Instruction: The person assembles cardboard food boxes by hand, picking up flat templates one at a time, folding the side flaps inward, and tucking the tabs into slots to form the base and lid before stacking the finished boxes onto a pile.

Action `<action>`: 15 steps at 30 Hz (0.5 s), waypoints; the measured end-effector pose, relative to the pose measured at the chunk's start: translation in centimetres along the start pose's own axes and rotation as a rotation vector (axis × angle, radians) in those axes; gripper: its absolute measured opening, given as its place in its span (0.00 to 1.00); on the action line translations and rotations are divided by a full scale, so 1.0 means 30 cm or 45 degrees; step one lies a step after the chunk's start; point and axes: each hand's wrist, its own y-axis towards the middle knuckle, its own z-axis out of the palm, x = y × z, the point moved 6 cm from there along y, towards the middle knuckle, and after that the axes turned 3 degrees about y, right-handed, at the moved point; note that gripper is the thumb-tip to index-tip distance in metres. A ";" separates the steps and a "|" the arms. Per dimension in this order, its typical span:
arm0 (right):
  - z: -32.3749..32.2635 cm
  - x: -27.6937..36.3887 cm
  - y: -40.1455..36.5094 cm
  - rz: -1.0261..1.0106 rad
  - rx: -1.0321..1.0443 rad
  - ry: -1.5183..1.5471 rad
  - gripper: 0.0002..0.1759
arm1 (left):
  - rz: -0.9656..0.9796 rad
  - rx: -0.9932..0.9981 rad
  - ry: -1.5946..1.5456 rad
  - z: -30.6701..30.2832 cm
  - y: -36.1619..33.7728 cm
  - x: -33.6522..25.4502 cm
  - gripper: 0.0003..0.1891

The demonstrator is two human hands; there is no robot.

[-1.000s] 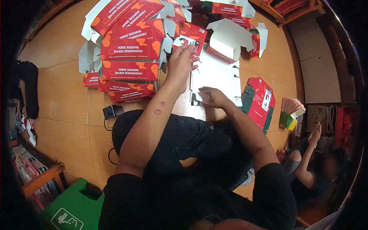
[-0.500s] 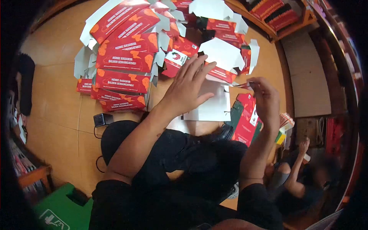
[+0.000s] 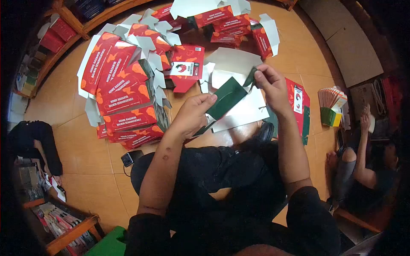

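A partly folded cardboard box [image 3: 239, 113], white inside with dark green end flaps, lies open in front of my knees. The thumb of my left hand [image 3: 191, 114] presses on a dark green panel [image 3: 226, 99] of it, with the fingers closed underneath. Between the thumb and fingers of my right hand [image 3: 272, 87] is a small dark green flap [image 3: 251, 77] at the panel's far end. Left of the hands, red printed boxes [image 3: 130, 94] with white flaps overlap in a pile. A red box with a white label [image 3: 186, 68] lies just beyond my left hand.
More red boxes [image 3: 226, 25] lie at the far side. Flat red and green cartons [image 3: 297, 106] rest right of my right hand, near a fanned stack [image 3: 332, 104]. One person [image 3: 371, 166] sits at right, another [image 3: 36, 141] at left. A dark cube-shaped device [image 3: 129, 158] stands by my knee.
My left hand, spread over the white box before, is now closed on the green panel. My right hand still pinches an edge, now a green flap. The camera view has shifted.
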 end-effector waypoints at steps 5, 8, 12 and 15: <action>0.108 0.062 -0.016 -0.144 0.151 -0.966 0.11 | -0.037 -0.053 -0.023 0.047 0.015 0.038 0.16; 0.123 0.046 -0.029 -0.280 -0.109 -1.080 0.08 | -0.031 -0.097 0.187 0.021 0.030 0.058 0.17; 0.172 0.048 -0.036 -0.441 0.119 -1.224 0.08 | 0.118 -0.162 0.393 0.014 0.023 0.037 0.17; 0.180 0.025 -0.042 -0.356 0.383 -1.148 0.10 | 0.175 -0.142 0.378 0.024 0.004 0.018 0.17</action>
